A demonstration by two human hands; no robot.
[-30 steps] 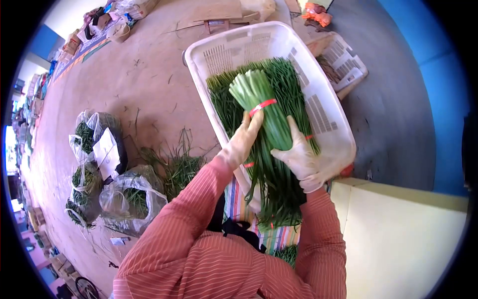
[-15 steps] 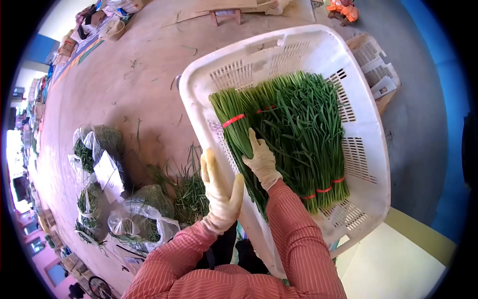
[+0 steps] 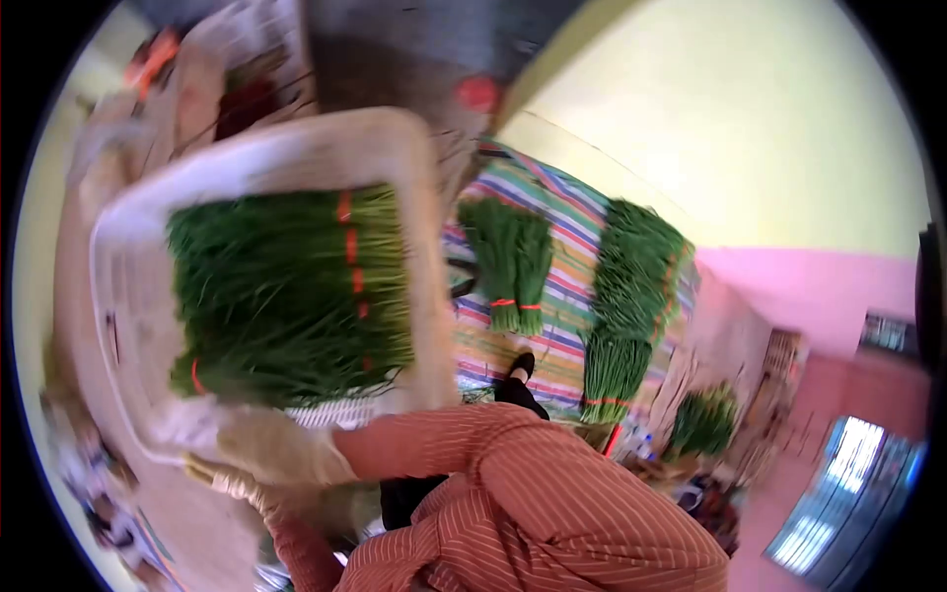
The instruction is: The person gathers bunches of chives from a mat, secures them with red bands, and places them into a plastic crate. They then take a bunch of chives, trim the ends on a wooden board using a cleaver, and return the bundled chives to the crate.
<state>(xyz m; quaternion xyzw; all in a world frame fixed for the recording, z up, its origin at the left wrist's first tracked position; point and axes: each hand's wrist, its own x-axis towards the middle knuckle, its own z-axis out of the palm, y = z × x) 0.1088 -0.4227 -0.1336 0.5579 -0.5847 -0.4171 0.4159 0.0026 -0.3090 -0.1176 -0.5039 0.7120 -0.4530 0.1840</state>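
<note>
A white plastic basket [image 3: 427, 286] holds several bundles of long, chive-like greens [image 3: 276, 276], tied with red bands. My right hand [image 3: 281, 449], in a pale glove, is at the basket's near side, its fingers smeared by motion. Just below it, my left hand [image 3: 232, 481], also gloved, has its fingers extended by the basket's near left corner, with nothing visible in them. At the lower left of the greens, one red band [image 3: 196, 375] sits apart from the row of bands on the right.
On a striped sheet [image 3: 562, 266] to the right lie more tied bundles [image 3: 508, 261] and a larger pile of greens [image 3: 636, 266]. A foot in a black shoe [image 3: 523, 366] stands on it. A pale wall [image 3: 750, 128] rises behind, and a red round object [image 3: 477, 93] lies beyond the basket.
The view has swung to the right, bringing the striped sheet and its bundles into sight. My right hand has moved off the bundle at the basket's left side to the near side.
</note>
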